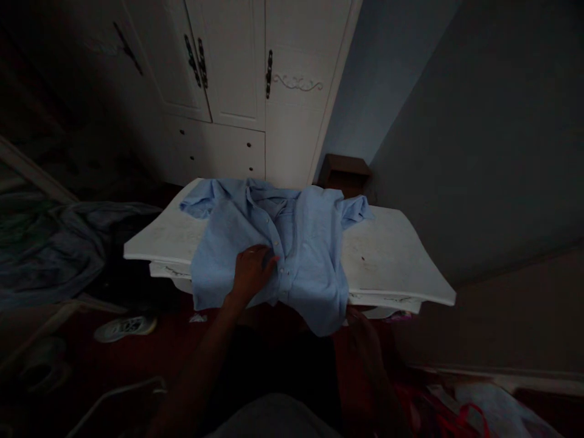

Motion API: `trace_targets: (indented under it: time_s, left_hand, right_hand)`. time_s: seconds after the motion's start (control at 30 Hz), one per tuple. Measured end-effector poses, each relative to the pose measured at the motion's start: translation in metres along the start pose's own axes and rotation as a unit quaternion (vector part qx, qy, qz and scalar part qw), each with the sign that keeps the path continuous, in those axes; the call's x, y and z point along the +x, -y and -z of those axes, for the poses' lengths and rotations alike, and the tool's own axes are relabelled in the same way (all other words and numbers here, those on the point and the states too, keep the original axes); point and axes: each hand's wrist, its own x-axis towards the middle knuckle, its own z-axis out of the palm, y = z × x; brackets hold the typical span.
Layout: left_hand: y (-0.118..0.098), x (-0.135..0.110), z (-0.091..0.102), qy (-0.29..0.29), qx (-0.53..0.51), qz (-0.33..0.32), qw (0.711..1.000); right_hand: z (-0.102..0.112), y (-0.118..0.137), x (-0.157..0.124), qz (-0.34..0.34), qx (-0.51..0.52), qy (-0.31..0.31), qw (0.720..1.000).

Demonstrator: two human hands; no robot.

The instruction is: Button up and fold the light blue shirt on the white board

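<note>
White table (396,243); left hand (252,269) spread on shirt (317,243); right hand (364,333) shadowed, its state unclear

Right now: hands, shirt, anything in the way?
Left hand on the blue shirt; right hand beside its hem, grip unclear. Shirt spread front-up across white table, hem overhanging. Left hand covers part of its front.

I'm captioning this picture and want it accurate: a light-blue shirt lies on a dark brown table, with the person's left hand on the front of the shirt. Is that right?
Not quite: the head view shows that the table is white, not dark brown. The light-blue shirt does lie on it, with the left hand on its front.
</note>
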Motion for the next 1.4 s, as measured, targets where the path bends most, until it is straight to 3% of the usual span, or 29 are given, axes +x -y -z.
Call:
trace_targets:
  time_s: [0.1, 0.23, 0.4, 0.6, 0.8, 0.87, 1.0, 1.1, 1.27, 1.4]
  left_hand:
    - [-0.002, 0.011, 0.004, 0.014, 0.048, 0.012, 0.999]
    - [-0.001, 0.025, 0.001, 0.017, 0.078, 0.014, 0.997]
    - [0.004, 0.026, -0.005, 0.006, 0.049, 0.024, 0.999]
    - [-0.012, 0.008, -0.005, 0.000, 0.046, 0.043, 0.998]
    - [-0.018, -0.003, -0.012, 0.006, 0.046, 0.031, 0.998]
    - [-0.017, -0.003, -0.012, 0.008, 0.046, 0.034, 0.998]
    - [-0.014, -0.001, -0.012, 0.012, 0.042, 0.030, 0.999]
    - [-0.013, -0.001, -0.012, 0.016, 0.037, 0.028, 0.999]
    - [-0.009, -0.001, -0.009, 0.011, 0.017, 0.038, 0.999]
    - [-0.003, -0.001, -0.006, 0.010, -0.022, 0.036, 0.999]
  right_hand:
    - [-0.008, 0.016, -0.005, 0.043, -0.021, -0.049, 0.998]
    - [-0.025, 0.040, 0.000, 0.104, -0.062, -0.031, 0.992]
    - [-0.042, 0.074, 0.023, 0.111, -0.130, -0.071, 0.983]
    - [-0.042, 0.099, 0.044, 0.135, -0.360, -0.054, 0.922]
    - [-0.032, 0.100, 0.052, 0.182, -0.443, -0.020, 0.877]
    - [-0.024, 0.100, 0.056, 0.182, -0.431, -0.027, 0.883]
    - [-0.007, 0.098, 0.066, 0.123, -0.333, 0.001, 0.935]
    - [-0.003, 0.098, 0.069, 0.098, -0.320, 0.017, 0.942]
    - [-0.022, 0.111, 0.051, 0.154, -0.315, -0.041, 0.936]
    - [-0.051, 0.135, 0.027, 0.220, -0.282, 0.006, 0.934]
